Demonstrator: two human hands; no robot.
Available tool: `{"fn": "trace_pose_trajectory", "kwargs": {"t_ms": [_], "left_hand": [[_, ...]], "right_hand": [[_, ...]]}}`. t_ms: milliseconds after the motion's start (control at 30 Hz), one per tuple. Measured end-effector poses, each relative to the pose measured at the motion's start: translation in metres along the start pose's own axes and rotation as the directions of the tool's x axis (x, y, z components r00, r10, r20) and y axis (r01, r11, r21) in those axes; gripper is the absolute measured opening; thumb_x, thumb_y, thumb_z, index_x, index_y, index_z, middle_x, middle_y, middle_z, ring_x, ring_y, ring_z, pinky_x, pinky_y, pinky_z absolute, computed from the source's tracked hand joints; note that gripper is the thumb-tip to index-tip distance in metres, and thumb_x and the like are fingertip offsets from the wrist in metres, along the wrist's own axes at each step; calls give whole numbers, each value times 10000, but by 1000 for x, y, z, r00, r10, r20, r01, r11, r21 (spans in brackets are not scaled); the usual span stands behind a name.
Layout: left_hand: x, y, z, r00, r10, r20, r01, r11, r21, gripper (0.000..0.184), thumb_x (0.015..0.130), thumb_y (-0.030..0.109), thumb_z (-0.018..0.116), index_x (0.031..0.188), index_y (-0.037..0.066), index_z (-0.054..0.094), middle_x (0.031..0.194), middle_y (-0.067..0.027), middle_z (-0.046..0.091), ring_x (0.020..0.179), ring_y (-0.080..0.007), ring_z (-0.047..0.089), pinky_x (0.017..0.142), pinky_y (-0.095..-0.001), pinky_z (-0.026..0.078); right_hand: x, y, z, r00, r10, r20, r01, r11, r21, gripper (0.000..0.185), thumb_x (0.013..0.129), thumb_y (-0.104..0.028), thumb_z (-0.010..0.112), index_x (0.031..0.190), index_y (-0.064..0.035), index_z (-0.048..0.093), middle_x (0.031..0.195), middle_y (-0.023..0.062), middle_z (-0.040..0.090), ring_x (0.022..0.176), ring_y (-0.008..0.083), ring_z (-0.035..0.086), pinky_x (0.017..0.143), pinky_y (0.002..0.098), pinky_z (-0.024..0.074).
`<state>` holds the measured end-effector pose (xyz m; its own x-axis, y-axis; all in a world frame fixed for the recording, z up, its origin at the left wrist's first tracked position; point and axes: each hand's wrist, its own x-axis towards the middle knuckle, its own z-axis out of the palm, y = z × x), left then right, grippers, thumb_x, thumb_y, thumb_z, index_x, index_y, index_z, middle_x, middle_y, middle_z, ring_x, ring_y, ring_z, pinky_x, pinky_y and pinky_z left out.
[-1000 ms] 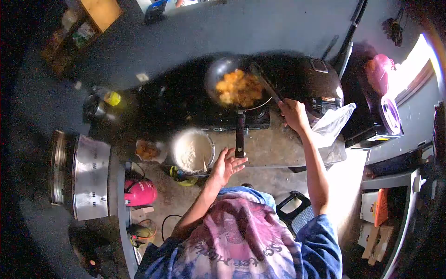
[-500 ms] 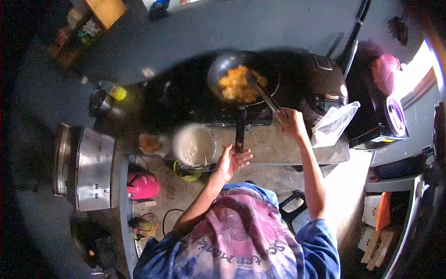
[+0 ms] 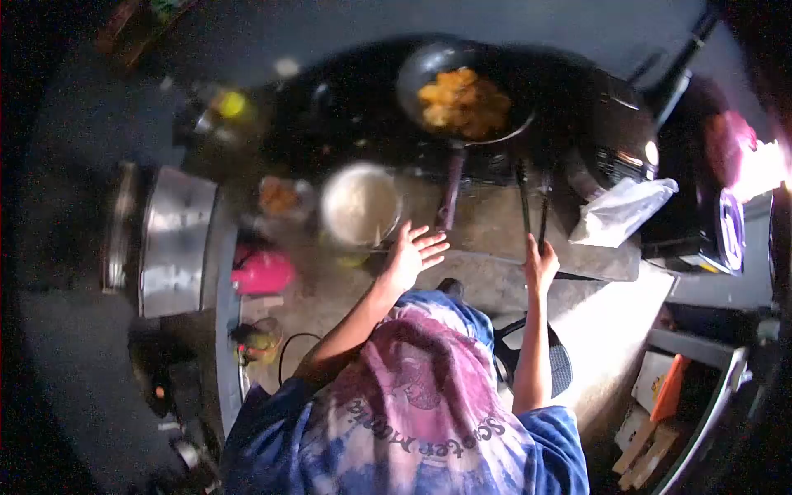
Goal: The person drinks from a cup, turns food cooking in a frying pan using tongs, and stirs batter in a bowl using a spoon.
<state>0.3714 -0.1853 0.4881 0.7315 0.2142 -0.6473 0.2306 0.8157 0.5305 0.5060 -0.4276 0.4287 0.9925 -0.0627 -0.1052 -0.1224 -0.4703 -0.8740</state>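
My right hand (image 3: 541, 262) grips a pair of dark tongs (image 3: 525, 198) near its rear end, with the two arms apart and pointing forward, right of the pan handle. Nothing shows between the tips, though they are hard to make out against the dark stove. My left hand (image 3: 415, 254) is open with fingers spread, just short of the end of the pan handle (image 3: 454, 177); whether they touch, I cannot tell. The frying pan (image 3: 422, 68) sits on the stove with a heap of orange-brown food pieces (image 3: 464, 103) in it.
A round white bowl (image 3: 332, 208) with pale contents stands left of the pan handle, beside a small dish of brownish food (image 3: 279, 195). A clear plastic bag (image 3: 623, 213) lies at the counter's right. A pink cylinder (image 3: 262, 271) stands below, near a large metal pot (image 3: 177, 243).
My right hand has drawn the tongs back out of the pan toward me, and their arms now show apart. My left hand stays open by the handle. The whole view has shifted.
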Motion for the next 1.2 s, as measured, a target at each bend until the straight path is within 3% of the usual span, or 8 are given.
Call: {"fn": "trace_pose_trajectory", "kwargs": {"t_ms": [167,233,333,633,767,967,1067,1200], "left_hand": [[-15,-1,-14,988,-8,-155,24,994,106,474,877,532,382,1054,92,384,1054,-164,581,985,-311,581,836,-429,439],[-22,2,-27,982,20,-187,9,988,156,466,870,526,403,1052,97,392,1043,-147,588,975,-292,588,811,-410,443],[-28,12,-53,971,96,-219,-48,976,215,423,849,498,465,1041,121,447,975,-87,618,882,-210,605,732,-349,451],[-15,71,-116,916,243,-319,-175,958,227,287,807,417,553,963,176,546,719,53,521,575,-59,433,542,-220,350],[10,103,-149,811,420,-407,-239,873,425,253,805,350,564,971,158,564,726,47,527,586,-47,426,481,-197,318],[30,132,-180,659,673,-337,-434,706,560,333,811,266,558,1077,72,509,986,-76,555,899,-159,509,777,-293,411],[47,144,-212,780,555,-291,-305,742,597,522,780,360,582,1167,42,438,1093,-110,516,1010,-193,474,883,-316,368],[60,151,-226,877,406,-258,-181,775,605,626,775,431,572,1205,6,411,1160,-127,485,1087,-221,443,929,-330,351]], "right_hand": [[9,41,24,988,-142,-67,121,961,-249,463,773,-438,642,787,14,541,573,150,574,509,293,551,526,384,440],[16,40,33,998,1,60,18,949,-314,538,770,-459,637,948,41,557,753,207,609,700,346,607,653,416,471],[22,42,50,984,-178,-3,155,869,-470,810,758,-444,652,1301,52,314,1174,309,420,1069,459,467,882,477,416],[-38,30,58,944,-331,-11,293,849,-439,495,742,-205,656,1109,57,452,1024,271,473,921,422,492,812,445,404],[-89,47,92,932,-224,284,290,932,-217,346,762,-236,673,927,25,518,870,207,560,794,347,551,686,420,448],[-167,-94,178,877,-155,454,218,972,-90,416,808,-379,626,768,33,580,636,241,572,610,346,615,553,386,462],[-177,-109,236,889,-60,454,282,853,-440,428,800,-398,609,676,11,600,656,251,575,682,411,591,581,448,456],[-186,-92,254,951,-174,257,268,879,-394,288,785,-280,582,696,-9,622,650,246,573,679,406,595,577,472,455]]}}
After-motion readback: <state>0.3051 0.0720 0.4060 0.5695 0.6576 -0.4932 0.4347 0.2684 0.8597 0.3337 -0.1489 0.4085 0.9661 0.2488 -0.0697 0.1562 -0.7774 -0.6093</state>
